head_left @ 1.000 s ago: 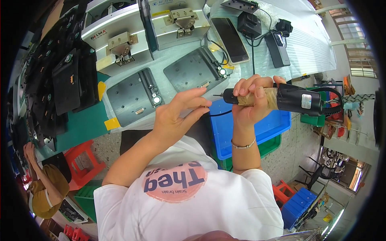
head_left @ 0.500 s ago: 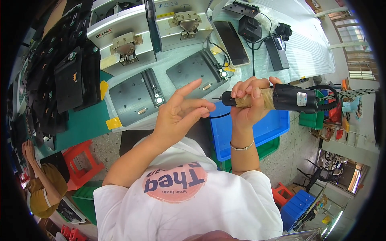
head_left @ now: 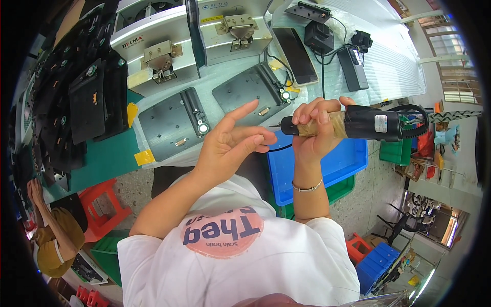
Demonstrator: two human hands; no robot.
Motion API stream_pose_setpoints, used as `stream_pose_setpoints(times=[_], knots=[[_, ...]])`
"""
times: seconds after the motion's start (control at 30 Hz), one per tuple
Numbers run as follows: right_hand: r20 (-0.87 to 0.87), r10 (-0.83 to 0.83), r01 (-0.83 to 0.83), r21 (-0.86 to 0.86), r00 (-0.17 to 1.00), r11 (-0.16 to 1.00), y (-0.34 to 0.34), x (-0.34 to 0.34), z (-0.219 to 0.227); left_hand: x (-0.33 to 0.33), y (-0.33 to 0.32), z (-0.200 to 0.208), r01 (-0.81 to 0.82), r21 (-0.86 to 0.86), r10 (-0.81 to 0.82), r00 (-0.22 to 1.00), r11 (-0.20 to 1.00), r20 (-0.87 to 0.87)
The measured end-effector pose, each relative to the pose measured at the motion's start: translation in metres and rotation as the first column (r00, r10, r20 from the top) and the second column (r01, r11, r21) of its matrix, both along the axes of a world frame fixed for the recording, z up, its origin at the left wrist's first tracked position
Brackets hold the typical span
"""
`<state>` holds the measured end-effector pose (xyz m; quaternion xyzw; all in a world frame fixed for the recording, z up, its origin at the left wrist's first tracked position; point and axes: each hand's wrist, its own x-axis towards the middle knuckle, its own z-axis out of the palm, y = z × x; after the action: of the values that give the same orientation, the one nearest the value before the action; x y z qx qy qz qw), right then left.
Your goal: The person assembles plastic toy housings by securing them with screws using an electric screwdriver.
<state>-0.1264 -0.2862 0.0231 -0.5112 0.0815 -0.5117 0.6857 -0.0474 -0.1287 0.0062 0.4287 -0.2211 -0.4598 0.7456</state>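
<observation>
Head view: right hand (head_left: 312,134), centre frame, grip closed around a black electric screwdriver (head_left: 353,124) held level. Left hand (head_left: 227,146) open, fingers spread, thumb and forefinger apparently pinching something near the bit.

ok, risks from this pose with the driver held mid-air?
1. The left hand has fingertips right at the bit of the electric screwdriver; if it spins, they could get nicked.
2. The right hand holds the tool off the bench, over the blue bin; anything small at the tip could drop in.
3. The tool's cable loops near the wrist and might snag.
</observation>
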Motion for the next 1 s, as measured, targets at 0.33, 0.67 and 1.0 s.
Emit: stream_pose_setpoints(times=[0.33,0.67,1.0], knots=[[-0.006,0.007,-0.007,0.006,1.0,1.0,-0.002,-0.001,-0.002,-0.003,0.0,-0.005,0.086,0.019,-0.087,0.994,0.996,0.06],[-0.008,-0.019,0.019,-0.002,1.0,1.0,-0.005,-0.001,-0.003,-0.015,0.001,-0.012,0.34,0.121,-0.288,0.902,0.932,-0.321],[-0.008,-0.071,0.071,-0.009,0.997,0.997,-0.011,-0.004,-0.002,-0.033,0.002,-0.041,0.473,0.252,-0.387,0.863,0.844,-0.324]])
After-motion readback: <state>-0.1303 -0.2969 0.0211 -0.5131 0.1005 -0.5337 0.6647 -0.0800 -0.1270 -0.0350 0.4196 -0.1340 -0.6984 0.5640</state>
